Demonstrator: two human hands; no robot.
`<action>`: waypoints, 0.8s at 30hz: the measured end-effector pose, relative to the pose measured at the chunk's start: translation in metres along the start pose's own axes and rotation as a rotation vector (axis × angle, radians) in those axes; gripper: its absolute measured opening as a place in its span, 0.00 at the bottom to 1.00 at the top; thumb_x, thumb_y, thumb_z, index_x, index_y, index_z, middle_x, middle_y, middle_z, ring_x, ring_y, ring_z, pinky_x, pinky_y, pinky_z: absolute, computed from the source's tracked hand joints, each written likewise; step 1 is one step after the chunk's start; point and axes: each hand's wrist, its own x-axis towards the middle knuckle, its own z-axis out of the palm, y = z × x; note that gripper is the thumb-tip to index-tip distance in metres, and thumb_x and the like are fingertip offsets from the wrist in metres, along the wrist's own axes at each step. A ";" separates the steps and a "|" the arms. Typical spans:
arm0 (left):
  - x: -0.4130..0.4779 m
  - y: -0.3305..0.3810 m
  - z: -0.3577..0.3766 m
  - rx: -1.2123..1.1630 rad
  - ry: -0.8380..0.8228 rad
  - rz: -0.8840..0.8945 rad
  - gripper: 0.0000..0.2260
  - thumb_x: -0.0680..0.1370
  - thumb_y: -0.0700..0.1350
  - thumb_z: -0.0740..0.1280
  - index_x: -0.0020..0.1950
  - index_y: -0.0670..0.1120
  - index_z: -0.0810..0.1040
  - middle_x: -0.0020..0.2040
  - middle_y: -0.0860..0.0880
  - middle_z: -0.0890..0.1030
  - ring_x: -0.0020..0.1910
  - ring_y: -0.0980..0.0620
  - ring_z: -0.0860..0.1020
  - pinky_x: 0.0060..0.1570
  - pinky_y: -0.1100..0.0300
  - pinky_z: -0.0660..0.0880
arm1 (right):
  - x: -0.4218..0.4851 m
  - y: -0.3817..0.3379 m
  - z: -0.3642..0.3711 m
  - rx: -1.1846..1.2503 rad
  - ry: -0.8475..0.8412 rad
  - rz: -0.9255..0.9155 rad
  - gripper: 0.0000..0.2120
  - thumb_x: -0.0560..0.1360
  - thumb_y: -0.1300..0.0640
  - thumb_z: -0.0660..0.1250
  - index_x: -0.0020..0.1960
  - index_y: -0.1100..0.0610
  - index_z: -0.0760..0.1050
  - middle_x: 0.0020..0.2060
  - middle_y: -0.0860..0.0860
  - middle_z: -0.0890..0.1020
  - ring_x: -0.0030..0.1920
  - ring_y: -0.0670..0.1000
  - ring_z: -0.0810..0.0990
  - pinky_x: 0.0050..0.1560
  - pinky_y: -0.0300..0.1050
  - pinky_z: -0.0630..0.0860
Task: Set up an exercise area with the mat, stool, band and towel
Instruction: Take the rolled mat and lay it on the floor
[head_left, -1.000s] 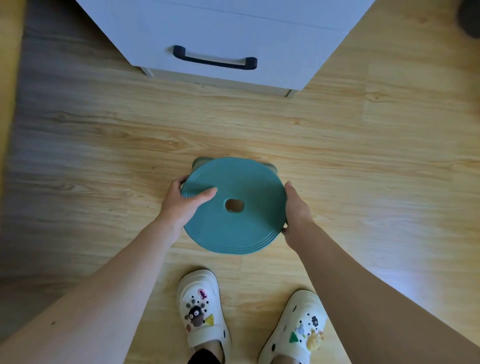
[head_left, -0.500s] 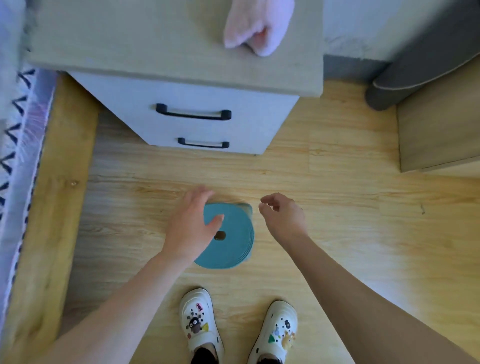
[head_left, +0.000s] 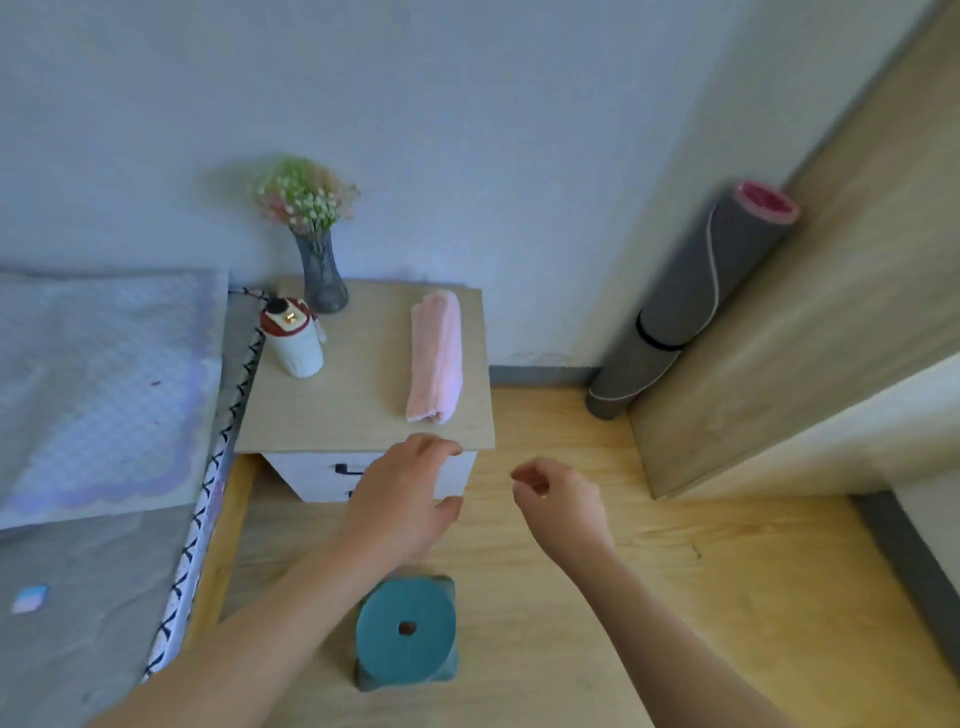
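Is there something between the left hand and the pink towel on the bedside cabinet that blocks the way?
Nothing visible blocks it. The left hand hovers open before the front edge of the cabinet, and the rolled towel lies just beyond that edge. The bottle and vase stand farther left.

One view is given, taken from head height, angled down over the stool (head_left: 405, 629) toward the wall (head_left: 467, 130).

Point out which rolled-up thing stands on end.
The grey mat, leaning in the corner on the floor; the pink towel lies flat on the nightstand.
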 end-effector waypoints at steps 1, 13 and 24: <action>0.000 0.016 -0.024 0.001 0.038 0.050 0.23 0.76 0.50 0.66 0.71 0.52 0.66 0.69 0.54 0.68 0.64 0.52 0.70 0.59 0.59 0.67 | -0.008 -0.015 -0.021 0.003 0.051 -0.036 0.10 0.76 0.55 0.64 0.55 0.50 0.80 0.47 0.44 0.83 0.49 0.47 0.80 0.49 0.42 0.77; 0.043 0.139 -0.110 0.011 0.114 0.353 0.23 0.76 0.49 0.66 0.71 0.53 0.66 0.70 0.54 0.68 0.67 0.53 0.67 0.61 0.62 0.64 | -0.039 -0.051 -0.159 0.036 0.301 -0.020 0.09 0.76 0.55 0.63 0.53 0.49 0.79 0.46 0.44 0.82 0.45 0.47 0.80 0.43 0.44 0.80; 0.179 0.256 -0.066 0.057 0.051 0.461 0.25 0.77 0.49 0.65 0.73 0.53 0.64 0.72 0.54 0.66 0.69 0.52 0.67 0.64 0.58 0.67 | 0.072 0.026 -0.288 0.063 0.401 0.037 0.09 0.77 0.56 0.63 0.53 0.48 0.79 0.47 0.45 0.81 0.46 0.48 0.81 0.46 0.45 0.81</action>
